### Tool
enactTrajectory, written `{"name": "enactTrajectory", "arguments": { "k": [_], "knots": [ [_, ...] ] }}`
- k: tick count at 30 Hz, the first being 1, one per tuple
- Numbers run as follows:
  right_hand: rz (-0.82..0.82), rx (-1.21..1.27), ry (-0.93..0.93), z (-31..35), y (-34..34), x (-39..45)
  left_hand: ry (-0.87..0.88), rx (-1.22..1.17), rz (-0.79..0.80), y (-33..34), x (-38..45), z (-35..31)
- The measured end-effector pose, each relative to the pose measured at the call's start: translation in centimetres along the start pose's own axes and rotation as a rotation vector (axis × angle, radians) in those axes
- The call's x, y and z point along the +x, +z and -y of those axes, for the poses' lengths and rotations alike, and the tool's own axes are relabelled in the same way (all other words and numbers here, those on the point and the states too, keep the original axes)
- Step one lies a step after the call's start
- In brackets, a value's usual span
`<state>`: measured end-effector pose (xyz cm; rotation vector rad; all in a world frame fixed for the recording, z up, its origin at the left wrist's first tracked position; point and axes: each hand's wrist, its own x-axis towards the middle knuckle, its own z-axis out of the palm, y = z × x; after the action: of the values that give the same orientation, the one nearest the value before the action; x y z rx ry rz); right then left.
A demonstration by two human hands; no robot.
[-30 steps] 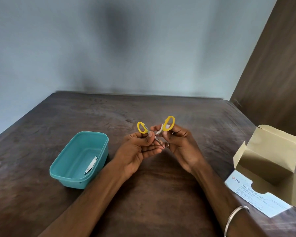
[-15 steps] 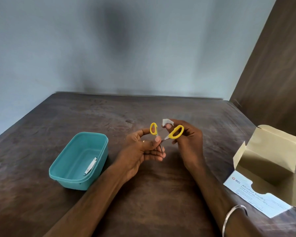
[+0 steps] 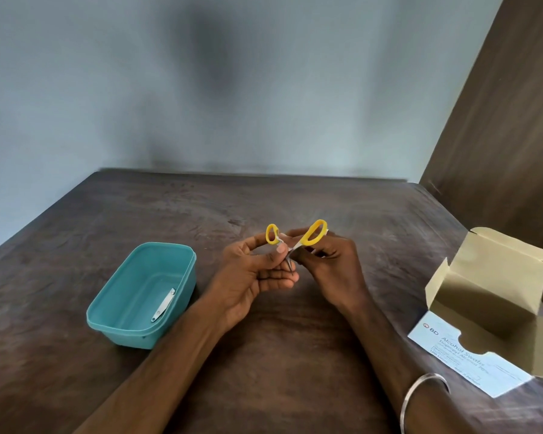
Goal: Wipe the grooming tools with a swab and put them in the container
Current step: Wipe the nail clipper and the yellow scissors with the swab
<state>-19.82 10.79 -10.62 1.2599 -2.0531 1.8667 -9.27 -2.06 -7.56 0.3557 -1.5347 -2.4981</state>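
Both of your hands are clamped on the small yellow-handled scissors [image 3: 290,245], held up over the middle of the dark wooden table [image 3: 295,355]. Your left hand [image 3: 251,274] pinches the left handle loop and shank between thumb and curled fingers, with the thumb tip pressed right at the pivot. Your right hand [image 3: 329,264] curls round the right handle loop from behind, its fingers folded in under the loop. The two yellow loops stand spread apart at the top, and the thin metal blades point down and toward you, ending just above the fingertips of your left hand. A bit of white swab [image 3: 295,245] shows at the base of the right loop and beside its far edge, tucked against your right fingers; how much of it there is, you cannot tell from here.

To the left, near your left forearm, sits the teal container [image 3: 182,255], open at the top. A metal nail clipper [image 3: 163,305] lies inside it, slanted along the right side of the floor. The scissors are well apart from the container, up and to its right.

At the right edge of the table stands an opened cardboard box of alcohol swabs [image 3: 496,292], its flaps raised and its printed blue-white front panel folded flat onto the table toward you. A metal bangle [image 3: 420,393] circles your right wrist.
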Motion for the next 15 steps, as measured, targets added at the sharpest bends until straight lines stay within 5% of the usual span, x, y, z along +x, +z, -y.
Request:
{"name": "enactTrajectory", "arguments": {
  "k": [5,10,15],
  "knots": [
    [0.017,0.040,0.040,0.44,-0.30,-0.02,0.004,0.026,-0.008,-0.35,0.25,0.09],
    [-0.237,0.300,0.341,0.81,-0.39,0.43,0.068,0.198,0.071,-0.32,0.26,0.75],
    [-0.149,0.439,0.532,0.60,-0.54,0.45,0.057,0.297,0.123,-0.32,0.06,0.98]
  ]
}}
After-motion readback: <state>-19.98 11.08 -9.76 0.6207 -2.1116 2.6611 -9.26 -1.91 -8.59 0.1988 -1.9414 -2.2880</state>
